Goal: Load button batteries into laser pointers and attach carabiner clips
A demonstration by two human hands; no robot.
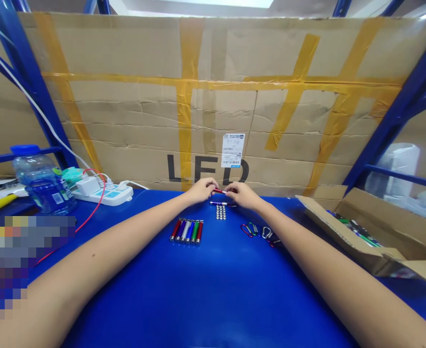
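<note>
While both your arms reach forward over a glossy blue desk (213, 295), your two hands meet near its far edge, in front of a large brown cardboard panel (140, 121) printed "LED". Between them, raised above the desk, is a slim red metal tube (219, 191); your left hand (202, 190) pinches one end, your right hand (242, 194) the other, fingertips closed in each grip. Whether the tube is one piece or parted at the middle is too small to tell. Just below lie a slim blue metal tube (218, 203) and a tight grid of small round silvery discs (220, 212). If either pinch slackens, the red tube could drop onto that grid and scatter the discs, which look likely to roll or slide on so smooth a surface. A low wrist could do the same. Left of the discs, a neat row of coloured metal tubes (187, 232) might roll if knocked by a sleeve or forearm. Your right forearm partly covers some coloured carabiner clips (255, 229); lowering it could drag them.
</note>
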